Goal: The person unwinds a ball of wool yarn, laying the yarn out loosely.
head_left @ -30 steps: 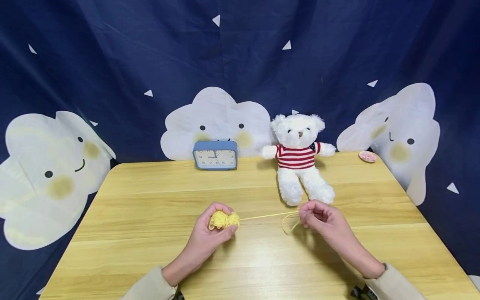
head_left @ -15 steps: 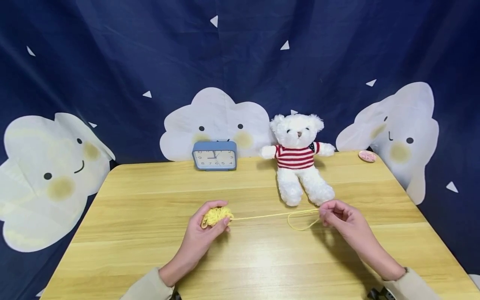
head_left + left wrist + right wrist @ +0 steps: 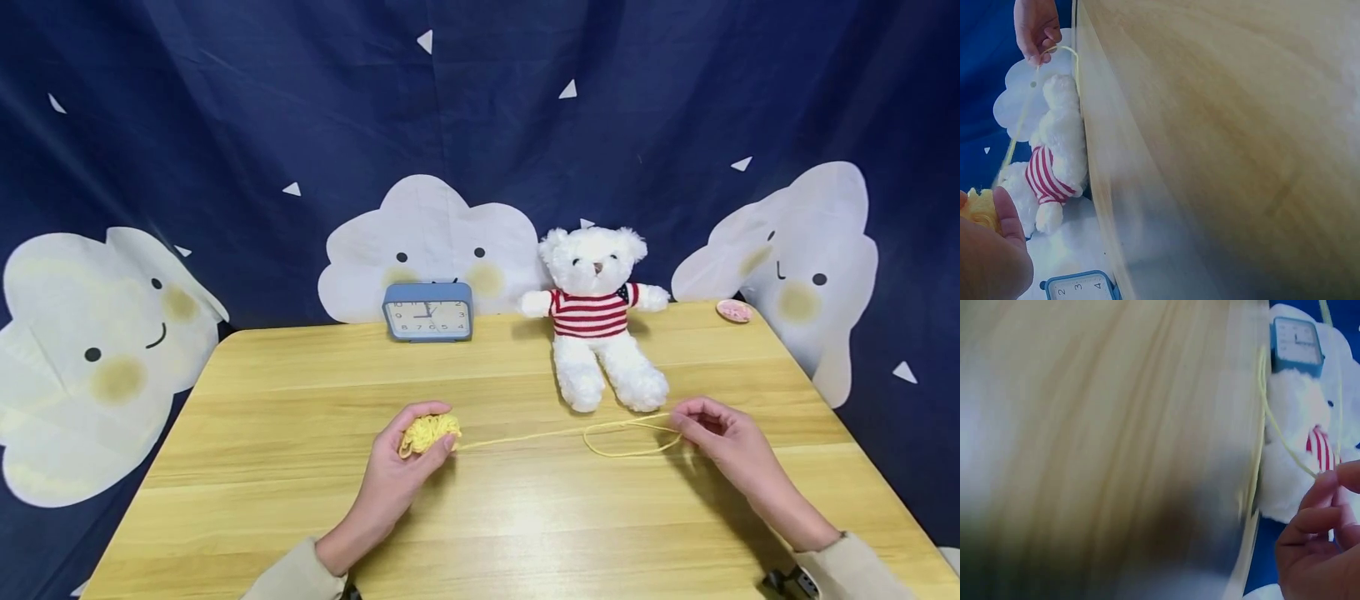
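A small ball of yellow yarn point(image 3: 431, 433) sits in my left hand point(image 3: 397, 475), fingers behind it and thumb across its front. From the ball a strand of yarn point(image 3: 525, 436) runs right across the table to my right hand point(image 3: 731, 442), where thumb and fingertips pinch it. Beside the pinch a loose loop point(image 3: 630, 455) of the same yarn hangs toward the table. In the right wrist view, the pinching fingers point(image 3: 1319, 506) show with the yarn trailing away from their tips. The left wrist view shows the yarn ball point(image 3: 982, 209) cupped in the left hand at the lower left edge.
A white teddy bear point(image 3: 592, 317) in a red-striped shirt sits toward the back, its feet close behind the strand. A blue alarm clock point(image 3: 428, 312) stands at the table's back edge. A small pink oval object point(image 3: 733, 312) lies at the back right corner of the wooden table point(image 3: 300, 375).
My right hand has moved right, drawing out a longer strand and widening the loop. My left hand, with the yarn ball, has shifted slightly left.
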